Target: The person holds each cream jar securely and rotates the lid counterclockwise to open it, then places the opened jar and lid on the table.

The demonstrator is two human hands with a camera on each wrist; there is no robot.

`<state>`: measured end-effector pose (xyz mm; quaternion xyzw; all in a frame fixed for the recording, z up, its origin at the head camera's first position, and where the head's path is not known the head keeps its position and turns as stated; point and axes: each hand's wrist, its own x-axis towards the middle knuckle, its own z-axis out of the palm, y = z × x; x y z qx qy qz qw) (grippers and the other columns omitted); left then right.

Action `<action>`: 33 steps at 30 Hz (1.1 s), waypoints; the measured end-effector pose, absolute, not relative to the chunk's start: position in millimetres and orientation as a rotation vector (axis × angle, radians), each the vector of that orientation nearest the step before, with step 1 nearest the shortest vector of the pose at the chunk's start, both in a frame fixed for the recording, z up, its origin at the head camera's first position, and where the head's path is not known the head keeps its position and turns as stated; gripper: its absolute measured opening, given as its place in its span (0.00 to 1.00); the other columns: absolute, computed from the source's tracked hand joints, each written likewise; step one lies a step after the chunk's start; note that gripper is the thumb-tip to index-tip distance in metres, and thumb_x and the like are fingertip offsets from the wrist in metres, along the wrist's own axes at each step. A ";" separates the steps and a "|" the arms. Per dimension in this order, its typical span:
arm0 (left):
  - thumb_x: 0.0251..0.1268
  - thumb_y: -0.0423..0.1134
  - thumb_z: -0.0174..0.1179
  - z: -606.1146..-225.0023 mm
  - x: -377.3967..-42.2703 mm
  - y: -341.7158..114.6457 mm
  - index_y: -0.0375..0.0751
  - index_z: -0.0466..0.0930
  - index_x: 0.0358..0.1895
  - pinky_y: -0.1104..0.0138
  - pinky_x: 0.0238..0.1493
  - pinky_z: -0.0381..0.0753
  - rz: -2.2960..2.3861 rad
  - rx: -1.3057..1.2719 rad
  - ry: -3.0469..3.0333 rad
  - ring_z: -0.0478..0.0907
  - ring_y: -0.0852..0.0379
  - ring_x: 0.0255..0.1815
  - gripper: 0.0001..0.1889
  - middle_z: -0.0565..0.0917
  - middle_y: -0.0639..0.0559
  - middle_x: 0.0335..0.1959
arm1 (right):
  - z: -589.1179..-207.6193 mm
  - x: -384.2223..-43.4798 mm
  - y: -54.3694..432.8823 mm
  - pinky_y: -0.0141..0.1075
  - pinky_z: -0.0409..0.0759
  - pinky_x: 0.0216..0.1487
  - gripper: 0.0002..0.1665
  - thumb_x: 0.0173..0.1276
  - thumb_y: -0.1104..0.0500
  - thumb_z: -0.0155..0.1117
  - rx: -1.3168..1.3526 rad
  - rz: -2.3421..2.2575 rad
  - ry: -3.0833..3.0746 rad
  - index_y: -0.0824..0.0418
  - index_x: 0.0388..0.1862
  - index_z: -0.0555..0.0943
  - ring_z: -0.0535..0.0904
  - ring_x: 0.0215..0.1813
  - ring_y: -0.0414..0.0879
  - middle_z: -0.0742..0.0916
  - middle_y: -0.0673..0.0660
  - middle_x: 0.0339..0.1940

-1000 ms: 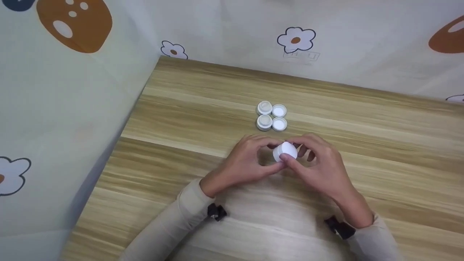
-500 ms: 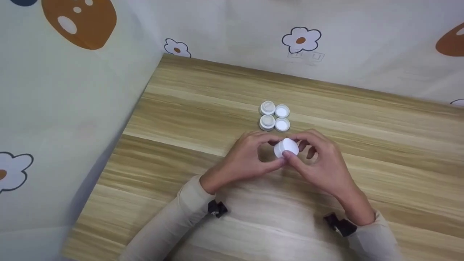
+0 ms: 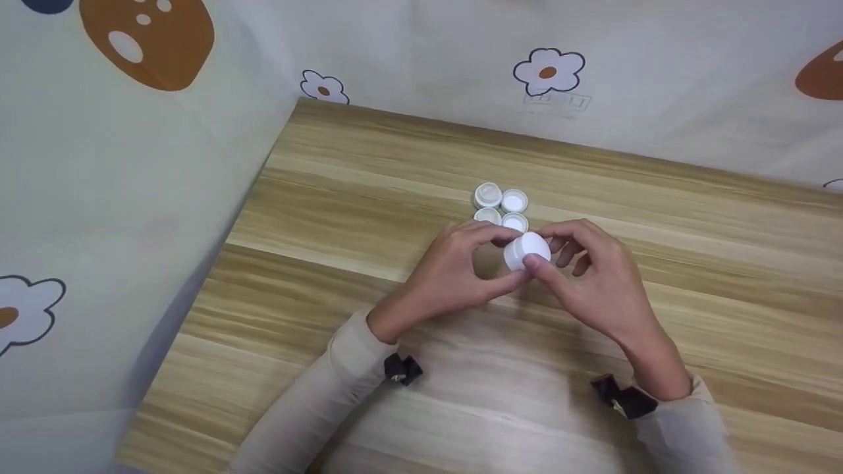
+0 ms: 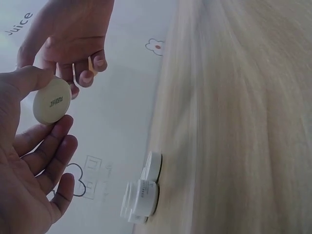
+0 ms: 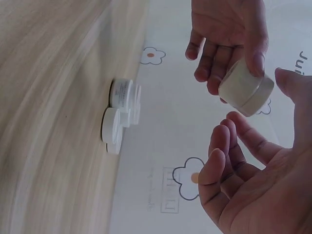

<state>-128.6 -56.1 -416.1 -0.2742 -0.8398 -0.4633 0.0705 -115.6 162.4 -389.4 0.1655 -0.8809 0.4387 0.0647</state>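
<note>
A white cream jar (image 3: 516, 255) is held tilted above the table, its smooth lid (image 3: 537, 245) facing right and up in the head view. My left hand (image 3: 454, 266) grips the jar's body between thumb and fingers. Dark print marks the jar's base (image 4: 51, 101) in the left wrist view. At the lid is my right hand (image 3: 602, 280), thumb and forefinger curled about its rim; its other fingers are bent and apart from the jar. In the right wrist view the right thumb and forefinger (image 5: 251, 139) lie very close to the lid.
Beyond the hands, two open white jars (image 3: 488, 195) stand on the wooden table (image 3: 355, 197), beside two upturned lids (image 3: 514, 201). The held jar and left hand partly cover the nearer pair. A wall sheet (image 3: 428, 59) with printed flowers borders the table's back and left.
Both hands and the jar have moved slightly away from the body and to the right, now overlapping the nearer open jar and lid. The view has shifted slightly.
</note>
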 end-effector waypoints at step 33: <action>0.62 0.48 0.76 -425.7 -125.6 -55.6 0.45 0.89 0.56 0.61 0.58 0.75 -1.369 -0.849 -2.567 0.82 0.60 0.49 0.21 0.90 0.55 0.44 | -395.1 -112.6 164.2 0.34 0.76 0.32 0.24 0.64 0.55 0.81 0.548 1.303 -2.734 0.57 0.57 0.86 0.80 0.36 0.42 0.85 0.48 0.39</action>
